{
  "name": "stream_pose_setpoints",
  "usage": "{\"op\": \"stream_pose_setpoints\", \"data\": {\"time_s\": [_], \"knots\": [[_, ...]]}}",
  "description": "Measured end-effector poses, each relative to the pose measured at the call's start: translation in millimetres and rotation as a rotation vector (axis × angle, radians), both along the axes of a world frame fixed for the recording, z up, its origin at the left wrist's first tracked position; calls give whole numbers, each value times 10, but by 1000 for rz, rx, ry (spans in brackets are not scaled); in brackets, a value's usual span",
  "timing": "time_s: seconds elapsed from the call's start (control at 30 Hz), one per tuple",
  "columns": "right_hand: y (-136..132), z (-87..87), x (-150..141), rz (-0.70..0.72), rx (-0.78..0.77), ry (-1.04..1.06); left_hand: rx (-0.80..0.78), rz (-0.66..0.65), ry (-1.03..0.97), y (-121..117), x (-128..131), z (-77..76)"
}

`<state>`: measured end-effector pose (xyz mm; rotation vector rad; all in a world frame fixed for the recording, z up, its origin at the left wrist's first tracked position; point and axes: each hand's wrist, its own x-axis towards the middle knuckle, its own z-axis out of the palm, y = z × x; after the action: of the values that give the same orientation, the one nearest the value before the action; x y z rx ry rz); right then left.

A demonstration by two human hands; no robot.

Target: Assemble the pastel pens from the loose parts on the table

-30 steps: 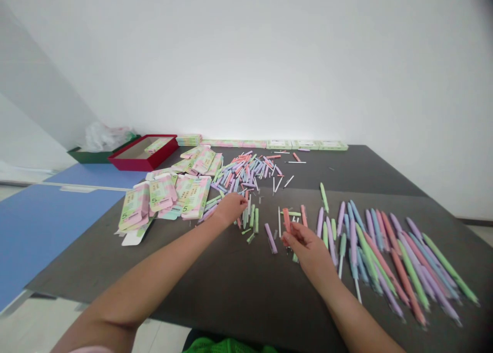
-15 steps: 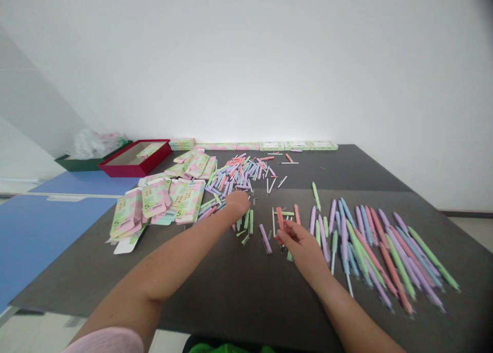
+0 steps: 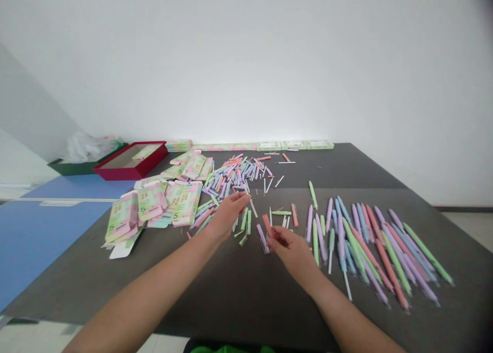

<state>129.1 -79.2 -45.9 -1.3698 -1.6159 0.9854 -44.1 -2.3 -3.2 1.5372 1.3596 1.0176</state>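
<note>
- A dark bench (image 3: pixel 246 304) carries everything here.
- A red box (image 3: pixel 115 175) sits on the bench's far left corner.
- Pastel pens (image 3: pixel 370 250) lie fanned across the bench's right side.
- Folded printed cartons (image 3: pixel 152 201) lie on the bench's left side.
- A heap of pen parts (image 3: pixel 234 175) lies toward the bench's far edge.
- Over the bench's middle, the right hand (image 3: pixel 290 247) grasps a coral pen barrel (image 3: pixel 266 224), its long axis tilted, tip toward the far left.
- Also there, the left hand (image 3: pixel 227 217) pinches what looks like a thin white refill (image 3: pixel 253 208), slanting toward the near right.
</note>
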Motion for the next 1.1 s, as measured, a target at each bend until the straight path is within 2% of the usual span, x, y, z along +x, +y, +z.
{"op": "stream_pose_setpoints", "data": {"time_s": [0.07, 0.17, 0.37, 0.5, 0.6, 0.7, 0.73, 0.8, 0.83, 0.87, 0.97, 1.1], "knots": [[-16, 6, -19, 26, 7, -38, -4, 23, -179, -112, 29, 5], [-23, 12, -35, 49, 15, -49, 8, 49, -233, -173, 53, 22], [-12, 21, -41, 47, 28, -57, 46, 72, -130, -209, 106, 27], [-7, 20, -32, 1, 43, -6, 48, -41, 6, -337, 154, 10], [1, 13, -15, -50, 77, 34, 50, -110, 7, -360, 119, 28], [16, -6, 3, -126, 81, 76, 110, -4, 84, -170, 6, 46], [22, -15, 8, -148, 80, 95, 144, 49, 171, -55, -38, 42], [35, -31, 16, -178, 75, 130, 180, 116, 464, 225, -116, 7], [41, -37, 20, -188, 71, 144, 169, 97, 645, 374, -142, -25], [47, -42, 23, -196, 67, 152, 156, 70, 704, 519, -157, -66], [67, -51, 39, -209, 57, 146, 93, 2, 811, 878, -134, -217], [91, -51, 59, -215, 37, 140, -6, -76, 910, 1126, -10, -392]]}}
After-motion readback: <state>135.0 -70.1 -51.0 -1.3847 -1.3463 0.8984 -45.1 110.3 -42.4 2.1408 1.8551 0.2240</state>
